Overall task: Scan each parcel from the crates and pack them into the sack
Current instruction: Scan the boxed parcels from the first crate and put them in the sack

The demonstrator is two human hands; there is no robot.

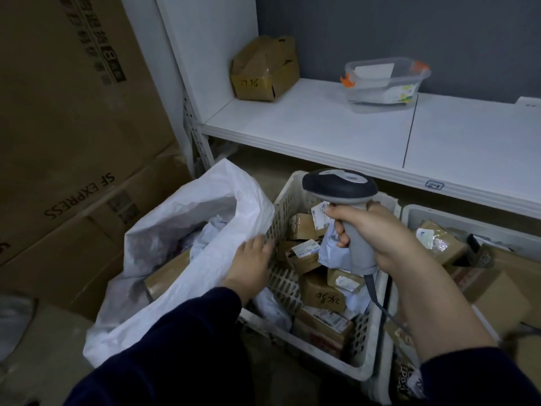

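Above the crate [288, 197], the scanner [341, 186] is clasped by the right hand [377, 232]; next, a parcel [322, 291] should be lifted by the flat-fingered left hand [248, 265].

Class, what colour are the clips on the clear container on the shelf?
The clips are orange; the head view shows them best.

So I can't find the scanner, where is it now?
The scanner is held in the right hand, above the white crate, right of the sack.

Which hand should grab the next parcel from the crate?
Left. The left hand lies open against the crate wall beside the sack, apparently free; the right hand is gripping the scanner.
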